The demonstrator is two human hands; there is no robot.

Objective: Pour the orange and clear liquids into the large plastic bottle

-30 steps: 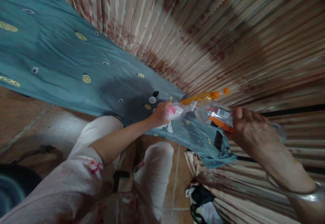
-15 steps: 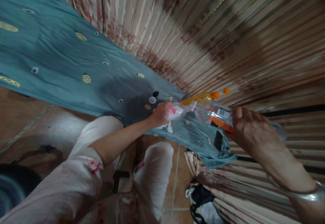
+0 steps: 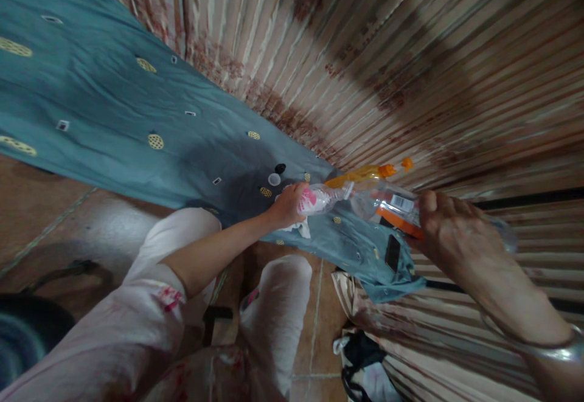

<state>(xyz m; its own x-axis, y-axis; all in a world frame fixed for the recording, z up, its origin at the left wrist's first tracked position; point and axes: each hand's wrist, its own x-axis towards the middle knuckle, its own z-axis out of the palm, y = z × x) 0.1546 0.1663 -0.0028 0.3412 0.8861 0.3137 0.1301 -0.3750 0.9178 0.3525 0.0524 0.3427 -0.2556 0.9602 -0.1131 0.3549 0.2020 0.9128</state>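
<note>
My left hand (image 3: 289, 204) is wrapped round a small clear bottle with a pink label (image 3: 314, 200), its neck toward the right. Closed round a larger clear bottle with an orange label (image 3: 385, 204) is my right hand (image 3: 458, 228), a silver bangle on that wrist. The larger bottle lies tilted, its left end right at the small bottle's mouth; whether they touch I cannot tell. Behind them lies or stands a yellow bottle with an orange top (image 3: 362, 175). A white cloth or tissue (image 3: 298, 227) shows under my left hand.
A teal cloth (image 3: 114, 98) with pineapple prints covers the long surface. On it are a black cap (image 3: 280, 168), a whitish round cap (image 3: 274, 179) and a dark phone (image 3: 392, 253). Pleated curtains (image 3: 283, 43) hang behind. Dark and white fabric (image 3: 365, 359) lies on the tiled floor.
My right hand and the larger bottle have shifted very slightly to the right. My left hand and the small bottle look almost unmoved.
</note>
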